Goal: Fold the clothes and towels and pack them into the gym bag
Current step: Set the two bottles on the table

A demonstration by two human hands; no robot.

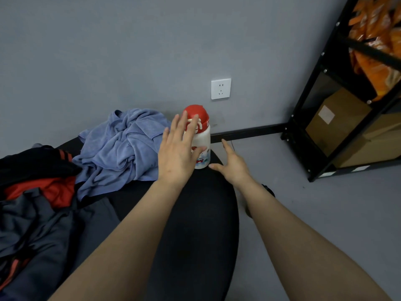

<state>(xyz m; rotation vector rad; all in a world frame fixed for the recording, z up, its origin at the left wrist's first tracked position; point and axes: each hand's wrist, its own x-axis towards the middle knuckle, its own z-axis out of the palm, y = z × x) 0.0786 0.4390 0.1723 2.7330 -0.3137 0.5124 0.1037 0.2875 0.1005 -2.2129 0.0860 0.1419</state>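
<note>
Blue towel [121, 146] lies crumpled and unfolded on the black tabletop [195, 224], beside a dark and red clothes heap [36, 192]. Left hand [178, 153] fingers straight, spread before a red-capped white bottle [200, 135]. Right hand [233, 164] splayed, holding nothing.

Storage or back room, likely. Evidence: plain grey wall [108, 51] with white socket [221, 88] at centre; grey floor [303, 213]; black metal rack [321, 88] at right holding cardboard boxes [338, 118] and orange packets [373, 35].
</note>
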